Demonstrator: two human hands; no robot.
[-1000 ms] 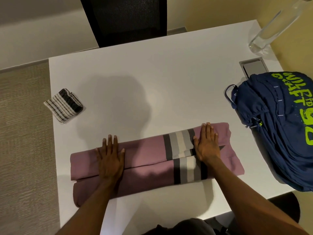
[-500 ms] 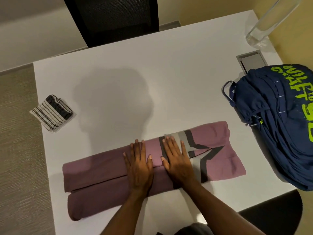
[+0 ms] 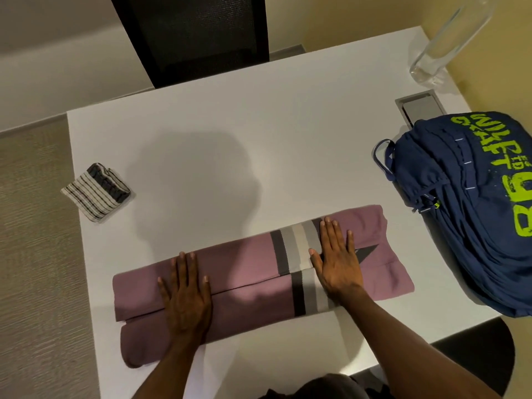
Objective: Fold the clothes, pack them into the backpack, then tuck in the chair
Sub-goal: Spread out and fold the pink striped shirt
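- Two cut off by frame: backpack point(image 3: 475, 203), bottle point(image 3: 449, 38).
- Folded into a long band: mauve garment point(image 3: 247, 272), grey-striped.
- Pressed flat on it: left hand point(image 3: 187, 295), right hand point(image 3: 336, 263), fingers straight, close together.

Two hands are counted: one left hand point(image 3: 185, 295) and one right hand point(image 3: 336, 260). Two folded pieces of clothing are seen on the one white table point(image 3: 230, 125): one mauve striped garment point(image 3: 244, 272) at 6 o'clock and one small striped cloth point(image 3: 96, 190) at 9 o'clock. One blue backpack point(image 3: 475, 211) is found at 3 o'clock. One black mesh chair point(image 3: 195, 36) is seen at 12 o'clock. One clear bottle point(image 3: 443, 44) and one metal hatch point(image 3: 421, 108) are counted toward 2 o'clock.
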